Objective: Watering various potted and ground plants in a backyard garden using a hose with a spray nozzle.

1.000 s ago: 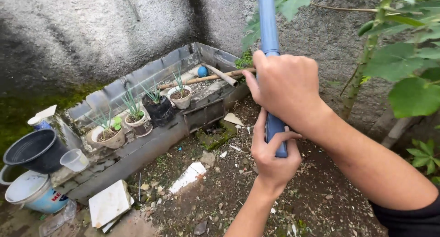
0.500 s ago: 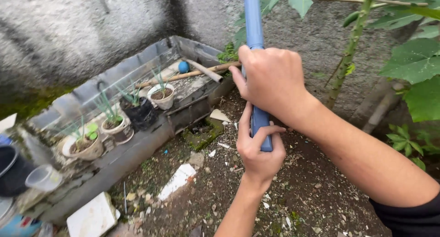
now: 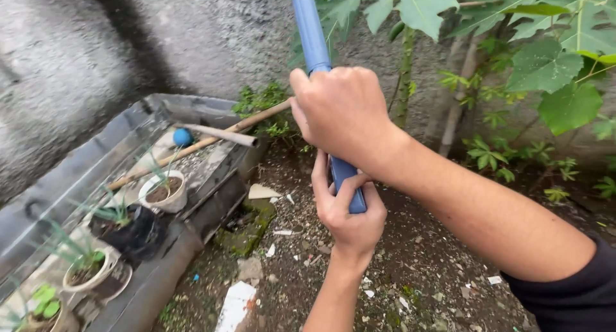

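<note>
A long blue pipe (image 3: 309, 30) rises almost upright out of the top of the view. My right hand (image 3: 343, 110) is wrapped around it higher up. My left hand (image 3: 350, 210) grips its lower end just beneath, thumb across the front. Both arms come in from the lower right, and the pipe's bottom end shows between the two hands above bare, stony soil.
A grey trough (image 3: 77, 178) on the left holds small potted plants (image 3: 163, 194), a black pot (image 3: 138, 232), a wooden stick (image 3: 212, 136) and a blue ball (image 3: 183, 137). A rough grey wall (image 3: 128, 43) stands behind. Leafy stems (image 3: 545, 69) fill the upper right.
The view has swung right: the trough and pots slid toward the lower left and more foliage shows. Both hands keep the same grip on the blue pipe, now tilted slightly left.
</note>
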